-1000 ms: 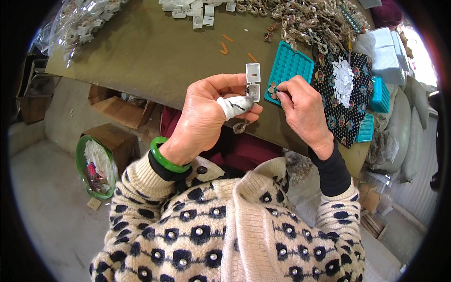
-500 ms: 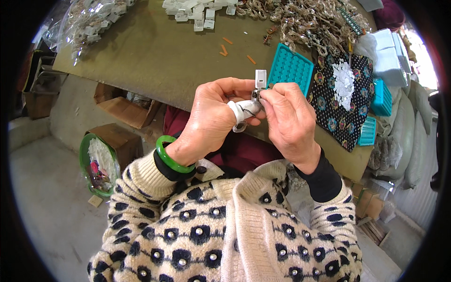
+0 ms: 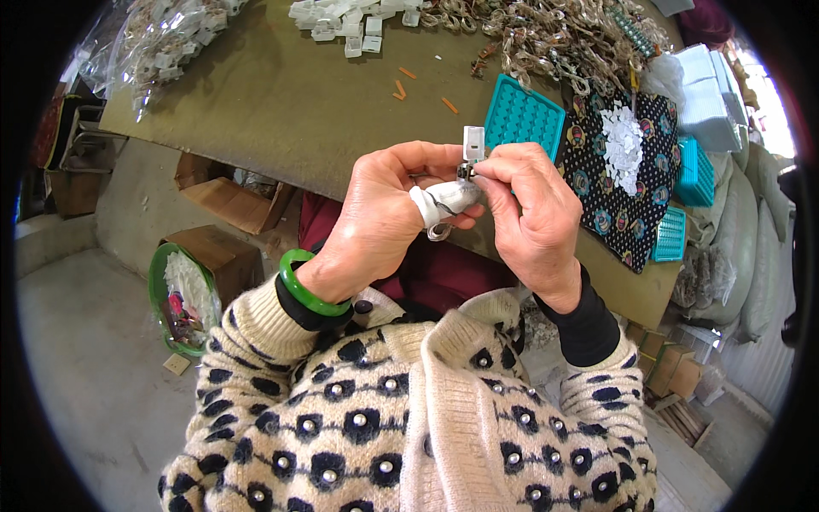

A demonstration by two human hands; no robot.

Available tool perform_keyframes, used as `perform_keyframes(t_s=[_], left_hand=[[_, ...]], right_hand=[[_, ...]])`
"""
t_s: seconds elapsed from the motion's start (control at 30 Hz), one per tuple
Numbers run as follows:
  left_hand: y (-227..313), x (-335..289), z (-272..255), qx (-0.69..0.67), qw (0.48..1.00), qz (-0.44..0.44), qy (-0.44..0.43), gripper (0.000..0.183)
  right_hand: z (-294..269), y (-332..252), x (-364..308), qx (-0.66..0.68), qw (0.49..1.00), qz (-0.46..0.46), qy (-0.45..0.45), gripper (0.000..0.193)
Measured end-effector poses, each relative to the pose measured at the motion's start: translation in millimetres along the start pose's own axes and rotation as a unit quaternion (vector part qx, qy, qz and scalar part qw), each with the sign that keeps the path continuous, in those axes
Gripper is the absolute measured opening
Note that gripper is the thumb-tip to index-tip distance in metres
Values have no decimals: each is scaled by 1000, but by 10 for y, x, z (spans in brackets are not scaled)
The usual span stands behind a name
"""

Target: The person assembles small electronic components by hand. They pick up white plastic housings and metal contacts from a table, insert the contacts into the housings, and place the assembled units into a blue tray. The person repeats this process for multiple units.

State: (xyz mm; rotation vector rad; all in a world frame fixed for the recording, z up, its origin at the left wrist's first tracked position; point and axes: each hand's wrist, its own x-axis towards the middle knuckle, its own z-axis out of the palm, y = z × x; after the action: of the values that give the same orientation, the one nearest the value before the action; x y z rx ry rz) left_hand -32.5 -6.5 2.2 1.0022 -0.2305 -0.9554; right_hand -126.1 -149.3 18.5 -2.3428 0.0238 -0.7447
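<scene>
My left hand (image 3: 375,196) is closed and holds a small translucent white plastic housing (image 3: 473,143) upright between thumb and fingers. Dark metallic bits show at the housing's lower end. A white, grey-smudged wrapping (image 3: 448,198) covers one of the left fingers, and a thin pale cable loop (image 3: 438,231) hangs below it. My right hand (image 3: 537,222) is pinched against the housing's lower right side; its fingertips hide whatever lies between them. Past the hands lies a teal ridged plastic tray (image 3: 525,115).
White housings (image 3: 350,26) and coiled clear cables (image 3: 554,43) are heaped at the far side. Small orange strips (image 3: 450,106) lie on the table (image 3: 256,111). White chips (image 3: 623,149) sit on patterned dark cloth (image 3: 597,200) at right. A green basket (image 3: 162,290) stands at lower left.
My right hand has shifted slightly right and its fingers have turned at the housing, baring more of the dark metallic part. My left hand keeps its hold; the view has shifted a little.
</scene>
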Motion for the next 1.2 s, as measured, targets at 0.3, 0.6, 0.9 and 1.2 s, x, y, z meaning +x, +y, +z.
perform_keyframes(t_s=[0.3, 0.6, 0.9, 1.2], left_hand=[[-15, 38, -180, -52, 999, -15, 5, 18], [-15, 61, -259, -91, 994, -14, -56, 24], [-21, 101, -264, -239, 966, -47, -90, 28], [-75, 94, -307, -236, 966, -34, -102, 27]], right_hand=[[-176, 239, -72, -107, 994, 26, -19, 14], [-76, 379, -218, -231, 969, -12, -86, 19], [-91, 37, 43, -11, 999, 25, 17, 12], [159, -14, 153, -63, 992, -78, 77, 20]])
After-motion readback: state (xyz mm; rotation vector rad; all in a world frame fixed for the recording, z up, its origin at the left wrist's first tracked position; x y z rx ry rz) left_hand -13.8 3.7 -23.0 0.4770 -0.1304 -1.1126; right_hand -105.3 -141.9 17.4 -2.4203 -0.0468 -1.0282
